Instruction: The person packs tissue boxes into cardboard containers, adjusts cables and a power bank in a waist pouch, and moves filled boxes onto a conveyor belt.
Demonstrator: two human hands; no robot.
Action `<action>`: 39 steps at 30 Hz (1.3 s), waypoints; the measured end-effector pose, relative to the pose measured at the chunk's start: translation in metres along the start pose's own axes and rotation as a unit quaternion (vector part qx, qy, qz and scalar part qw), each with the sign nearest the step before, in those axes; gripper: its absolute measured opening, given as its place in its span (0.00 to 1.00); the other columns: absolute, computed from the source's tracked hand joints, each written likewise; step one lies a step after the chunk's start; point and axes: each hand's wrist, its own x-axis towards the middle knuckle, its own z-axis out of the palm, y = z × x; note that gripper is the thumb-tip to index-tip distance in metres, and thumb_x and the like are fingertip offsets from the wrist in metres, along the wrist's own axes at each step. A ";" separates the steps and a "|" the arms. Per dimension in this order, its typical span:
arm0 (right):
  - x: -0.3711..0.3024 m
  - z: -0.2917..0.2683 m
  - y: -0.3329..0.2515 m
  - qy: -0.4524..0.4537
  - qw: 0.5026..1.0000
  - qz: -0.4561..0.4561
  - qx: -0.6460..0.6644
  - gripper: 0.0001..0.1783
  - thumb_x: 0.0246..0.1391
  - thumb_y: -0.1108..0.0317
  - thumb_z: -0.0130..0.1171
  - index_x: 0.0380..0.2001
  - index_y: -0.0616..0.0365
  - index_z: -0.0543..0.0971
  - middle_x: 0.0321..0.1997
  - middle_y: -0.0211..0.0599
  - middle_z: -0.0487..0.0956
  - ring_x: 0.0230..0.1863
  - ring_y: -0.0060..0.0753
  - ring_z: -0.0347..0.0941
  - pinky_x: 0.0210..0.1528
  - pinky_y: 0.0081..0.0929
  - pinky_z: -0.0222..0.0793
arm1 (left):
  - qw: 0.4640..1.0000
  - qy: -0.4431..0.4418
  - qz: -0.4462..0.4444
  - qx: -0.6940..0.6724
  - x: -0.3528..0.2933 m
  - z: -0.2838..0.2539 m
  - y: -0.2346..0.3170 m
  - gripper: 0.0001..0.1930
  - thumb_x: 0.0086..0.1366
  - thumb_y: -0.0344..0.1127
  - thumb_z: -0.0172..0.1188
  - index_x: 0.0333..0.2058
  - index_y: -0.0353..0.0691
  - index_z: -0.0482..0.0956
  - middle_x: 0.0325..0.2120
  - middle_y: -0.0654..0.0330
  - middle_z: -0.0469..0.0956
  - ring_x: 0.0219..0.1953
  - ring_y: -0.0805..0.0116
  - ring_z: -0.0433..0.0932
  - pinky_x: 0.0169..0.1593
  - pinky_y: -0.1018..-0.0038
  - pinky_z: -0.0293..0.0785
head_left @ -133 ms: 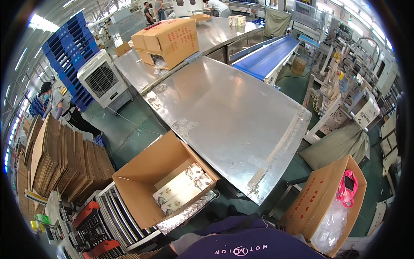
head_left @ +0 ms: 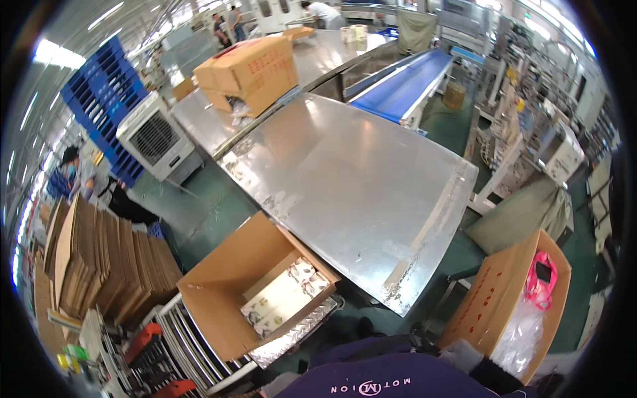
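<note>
Neither of my hands shows. At the lower edge, a bit of my left grey sleeve [head_left: 281, 383] is visible, and my right grey sleeve [head_left: 462, 356] reaches down beside a tall open carton [head_left: 479, 292]. That carton holds crumpled clear plastic bags [head_left: 519, 335] and a bright pink pouch or cloth [head_left: 541, 294] with a dark, phone-like rectangle on it. To my left front, another open carton [head_left: 222, 275] rests on a roller conveyor [head_left: 196, 345]. White printed packs [head_left: 284, 298] lie side by side on its bottom, filling part of it.
A bare-topped steel table [head_left: 352, 186] stands ahead, with a large carton [head_left: 252, 73] beyond it and a blue belt conveyor [head_left: 405, 86] behind. Flattened cardboard [head_left: 109, 259] is stacked at left, near a person [head_left: 93, 182], an air cooler [head_left: 156, 136] and blue pallets [head_left: 103, 99]. Machinery lines the right.
My view has shifted slightly. My right sleeve has come into sight beside the right carton, while my left forearm has slid lower, mostly out of the picture.
</note>
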 end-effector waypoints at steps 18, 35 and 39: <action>-0.020 -0.003 -0.066 0.138 0.982 -0.036 0.126 0.21 0.51 0.49 0.61 0.38 0.55 0.77 0.28 0.43 0.75 0.33 0.44 0.74 0.36 0.36 0.68 | 0.943 -0.111 0.213 0.230 0.164 -0.014 0.143 0.20 0.53 0.30 0.67 0.45 0.42 0.76 0.31 0.57 0.74 0.33 0.61 0.76 0.37 0.71 0.74; -0.019 0.021 -0.091 0.202 0.960 -0.186 0.060 0.16 0.55 0.57 0.59 0.43 0.54 0.80 0.30 0.39 0.73 0.36 0.43 0.72 0.39 0.35 0.69 | 0.779 -0.044 0.555 0.290 0.171 0.013 0.114 0.11 0.41 0.29 0.67 0.24 0.48 0.76 0.28 0.68 0.72 0.31 0.66 0.74 0.36 0.68 0.69; -0.003 0.015 -0.094 0.105 0.975 -0.195 0.024 0.16 0.55 0.57 0.58 0.44 0.52 0.80 0.34 0.42 0.75 0.40 0.44 0.73 0.40 0.35 0.68 | 0.756 -0.060 0.569 0.318 0.163 0.012 0.118 0.10 0.42 0.30 0.68 0.23 0.49 0.76 0.26 0.68 0.71 0.29 0.68 0.73 0.33 0.69 0.69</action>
